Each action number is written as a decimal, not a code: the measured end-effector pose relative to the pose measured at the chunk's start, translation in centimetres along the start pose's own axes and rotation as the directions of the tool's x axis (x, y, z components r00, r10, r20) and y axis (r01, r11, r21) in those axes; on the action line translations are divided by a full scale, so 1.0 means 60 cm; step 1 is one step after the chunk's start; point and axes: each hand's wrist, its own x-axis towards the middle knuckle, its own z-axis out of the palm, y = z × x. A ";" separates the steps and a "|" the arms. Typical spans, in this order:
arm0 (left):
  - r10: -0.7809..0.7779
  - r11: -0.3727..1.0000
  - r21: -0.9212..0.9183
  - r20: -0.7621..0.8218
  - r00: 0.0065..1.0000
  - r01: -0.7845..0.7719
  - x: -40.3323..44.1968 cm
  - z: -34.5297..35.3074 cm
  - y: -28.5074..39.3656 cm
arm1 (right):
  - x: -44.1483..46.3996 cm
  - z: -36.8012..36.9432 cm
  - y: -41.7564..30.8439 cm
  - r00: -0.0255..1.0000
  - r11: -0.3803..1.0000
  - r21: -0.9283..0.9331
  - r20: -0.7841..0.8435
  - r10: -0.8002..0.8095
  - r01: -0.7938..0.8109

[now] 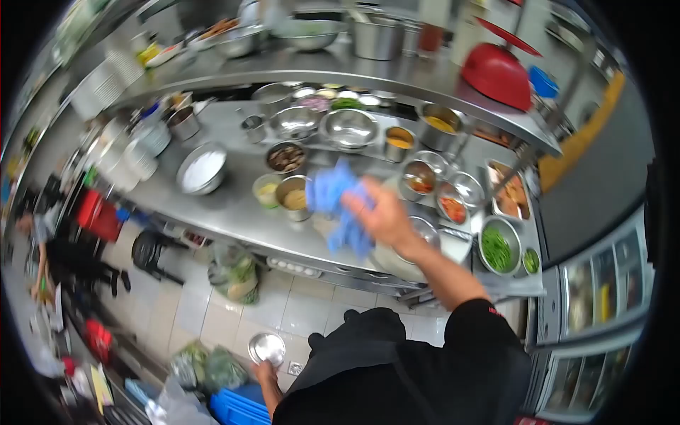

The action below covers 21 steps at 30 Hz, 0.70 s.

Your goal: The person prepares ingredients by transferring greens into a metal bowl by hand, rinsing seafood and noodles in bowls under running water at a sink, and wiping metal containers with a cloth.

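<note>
My right hand (386, 218) is raised over the steel counter, its fingers closed on a crumpled blue cloth (348, 230). Blur softens both the hand and the cloth. Just left of the cloth stand a metal pot of tan contents (292, 197) and a small tub with something pale yellow (266, 190). Down by my left side, my left hand (265, 372) grips the edge of a shallow round metal bowl (267, 349), held above the tiled floor. The bowl's shiny inside faces up, and nothing shows in it.
Steel bowls of green beans (499, 244), red pieces (452, 207) and white contents (202, 168) stand on the counter (234, 223). An overhead shelf (319, 65) carries a red scale (498, 74). Bags (234, 273) and a black stool (152, 251) occupy the floor; another person (74, 255) is at far left.
</note>
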 end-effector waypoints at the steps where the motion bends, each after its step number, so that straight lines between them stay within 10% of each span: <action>1: 0.052 0.986 0.146 0.154 0.987 -0.075 0.085 -0.042 -0.073 | 0.021 -0.054 -0.032 0.941 0.957 -0.199 -0.225 -0.253 0.210; 3: 0.102 0.946 0.264 0.312 0.944 -0.189 0.153 -0.064 -0.119 | 0.078 -0.142 -0.081 0.519 0.735 -0.452 -0.522 -0.677 0.505; 5: -0.201 0.973 -0.054 0.267 0.943 0.223 0.090 -0.015 -0.036 | 0.145 -0.215 -0.094 0.334 0.726 -0.306 -0.733 -0.592 0.616; 7: -0.040 0.984 -0.142 0.406 0.913 0.107 0.048 0.037 0.038 | 0.242 -0.298 -0.068 0.025 0.397 -0.863 -0.410 -0.912 0.312; 8: -0.008 0.992 -0.113 0.417 0.909 0.061 0.061 0.061 0.063 | 0.237 -0.306 -0.041 0.060 0.414 -0.844 -0.420 -0.906 0.341; 10: 0.069 0.997 -0.063 0.444 0.893 -0.046 0.067 0.116 0.131 | 0.230 -0.285 -0.020 0.912 0.401 -0.902 -0.292 -0.289 -0.162; 12: 0.070 0.997 -0.071 0.477 0.876 -0.041 0.057 0.180 0.211 | 0.176 -0.250 -0.009 0.629 0.260 -0.961 -0.146 -0.764 0.093; 16: 0.058 0.998 -0.065 0.583 0.810 -0.024 0.070 0.301 0.342 | -0.018 -0.178 -0.005 0.702 0.512 -0.818 -0.202 -0.683 0.262; 21: -0.007 0.998 0.055 0.468 0.884 -0.021 0.139 0.430 0.408 | -0.244 -0.150 0.088 0.921 0.686 -0.727 -0.260 -0.291 0.011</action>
